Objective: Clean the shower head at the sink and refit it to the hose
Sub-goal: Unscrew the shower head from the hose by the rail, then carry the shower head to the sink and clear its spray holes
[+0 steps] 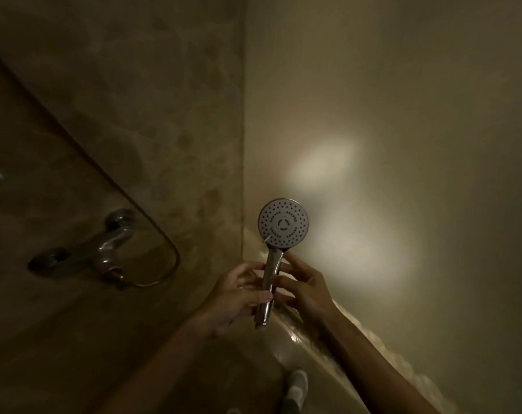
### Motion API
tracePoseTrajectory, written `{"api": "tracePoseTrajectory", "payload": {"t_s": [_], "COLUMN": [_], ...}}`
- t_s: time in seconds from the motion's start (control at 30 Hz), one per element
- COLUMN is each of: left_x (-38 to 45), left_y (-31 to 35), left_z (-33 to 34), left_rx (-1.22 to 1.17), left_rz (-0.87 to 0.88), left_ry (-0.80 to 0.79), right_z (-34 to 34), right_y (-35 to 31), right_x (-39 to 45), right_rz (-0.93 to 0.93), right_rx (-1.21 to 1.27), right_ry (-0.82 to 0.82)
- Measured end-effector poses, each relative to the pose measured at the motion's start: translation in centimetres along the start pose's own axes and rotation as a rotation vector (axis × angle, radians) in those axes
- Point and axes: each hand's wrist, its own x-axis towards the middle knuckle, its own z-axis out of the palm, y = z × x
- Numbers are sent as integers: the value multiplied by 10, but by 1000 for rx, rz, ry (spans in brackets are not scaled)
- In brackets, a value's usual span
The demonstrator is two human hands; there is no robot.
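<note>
The chrome shower head [282, 224] is held upright in front of me, its round white spray face with many small nozzles turned toward me. My left hand [239, 297] grips the lower handle from the left. My right hand [303, 289] holds the handle from the right with its fingertips. The handle's bottom end is bare, with no hose on it. The hose [152, 225] runs down the left wall in a loop to the chrome mixer tap [107, 249]. No sink is in view.
The room is dim, with marbled brown tile on the left wall and a pale wall on the right meeting at a corner. A pale ledge [313, 345] runs under my right forearm. A shoe [295, 386] stands on the floor below.
</note>
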Motion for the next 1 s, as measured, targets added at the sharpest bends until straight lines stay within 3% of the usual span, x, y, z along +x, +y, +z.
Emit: {"api": "tracePoseTrajectory", "payload": {"t_s": [0.5,1.0], "left_x": [-24,-191], "left_y": [-100,-248], "left_z": [170,402], "left_rx": [420,710], "left_rz": [-230,-400], "left_ry": [-530,-989], "right_z": [-130,-223], "right_y": [92,212], "right_x": [-189,-494], "right_rz": [56,-18], "right_rx": [300,618], "right_ry": [558,1006]}}
